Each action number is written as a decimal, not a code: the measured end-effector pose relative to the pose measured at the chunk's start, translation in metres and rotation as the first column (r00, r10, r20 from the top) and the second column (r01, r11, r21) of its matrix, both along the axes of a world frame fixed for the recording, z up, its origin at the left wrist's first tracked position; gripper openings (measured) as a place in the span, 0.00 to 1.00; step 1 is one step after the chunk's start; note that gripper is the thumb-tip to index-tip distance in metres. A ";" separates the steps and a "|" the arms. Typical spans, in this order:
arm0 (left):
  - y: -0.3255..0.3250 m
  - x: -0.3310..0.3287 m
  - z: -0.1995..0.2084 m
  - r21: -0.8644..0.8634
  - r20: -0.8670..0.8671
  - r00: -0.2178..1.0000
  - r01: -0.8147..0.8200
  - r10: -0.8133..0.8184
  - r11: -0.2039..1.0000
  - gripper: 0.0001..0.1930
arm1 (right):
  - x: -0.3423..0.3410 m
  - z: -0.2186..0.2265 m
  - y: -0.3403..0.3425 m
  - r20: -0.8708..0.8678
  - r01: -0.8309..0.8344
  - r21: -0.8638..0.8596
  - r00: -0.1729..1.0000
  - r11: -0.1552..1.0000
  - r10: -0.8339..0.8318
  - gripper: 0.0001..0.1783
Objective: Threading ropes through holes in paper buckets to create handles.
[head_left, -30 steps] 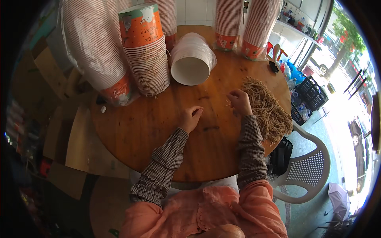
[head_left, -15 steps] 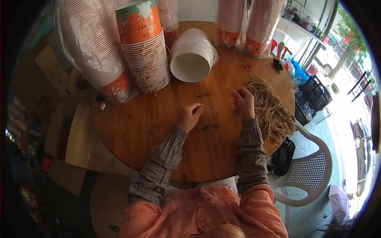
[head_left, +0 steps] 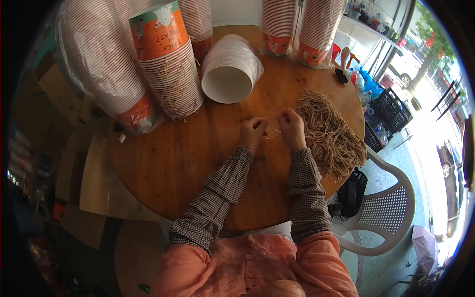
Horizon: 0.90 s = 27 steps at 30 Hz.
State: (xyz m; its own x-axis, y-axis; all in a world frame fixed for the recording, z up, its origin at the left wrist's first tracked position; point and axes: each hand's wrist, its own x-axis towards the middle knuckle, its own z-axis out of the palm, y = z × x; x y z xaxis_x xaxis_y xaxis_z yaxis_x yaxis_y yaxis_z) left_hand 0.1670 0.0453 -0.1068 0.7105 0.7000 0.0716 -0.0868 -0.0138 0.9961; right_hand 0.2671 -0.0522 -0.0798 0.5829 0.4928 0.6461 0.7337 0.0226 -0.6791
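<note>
My left hand [head_left: 253,132] and my right hand [head_left: 291,128] are close together over the round wooden table [head_left: 168,163]. Between their fingertips they pinch a thin tan string [head_left: 272,131] that loops just above the tabletop. A big heap of the same tan strings [head_left: 327,131] lies right beside my right hand, at the table's right edge. Both forearms wear checked sleeves.
Tall stacks of orange-and-white paper cups [head_left: 166,62] in plastic wrap [head_left: 101,74] crowd the table's far left and back [head_left: 277,24]. A sleeve of white cups [head_left: 230,69] lies on its side behind my hands. A white plastic chair [head_left: 386,208] with a black bag [head_left: 352,190] stands at the right.
My right hand has moved left off the string heap with one string, and my left hand has come up to meet it; the two now hold the string together.
</note>
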 end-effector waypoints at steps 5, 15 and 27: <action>-0.004 0.019 -0.001 -0.042 0.006 0.999 -0.049 0.049 0.998 0.10 | 0.024 0.029 -0.032 -0.447 0.187 0.333 0.894 0.924 -0.020 0.07; -0.001 0.031 -0.007 -0.406 0.288 0.958 0.134 -0.013 0.904 0.09 | 0.011 0.012 -0.013 -0.589 -0.262 -0.096 0.792 0.960 0.157 0.09; -0.011 0.021 0.004 -0.021 0.227 0.971 -0.078 0.080 0.997 0.13 | 0.002 0.026 -0.019 -0.288 -0.005 0.053 0.957 0.999 0.020 0.06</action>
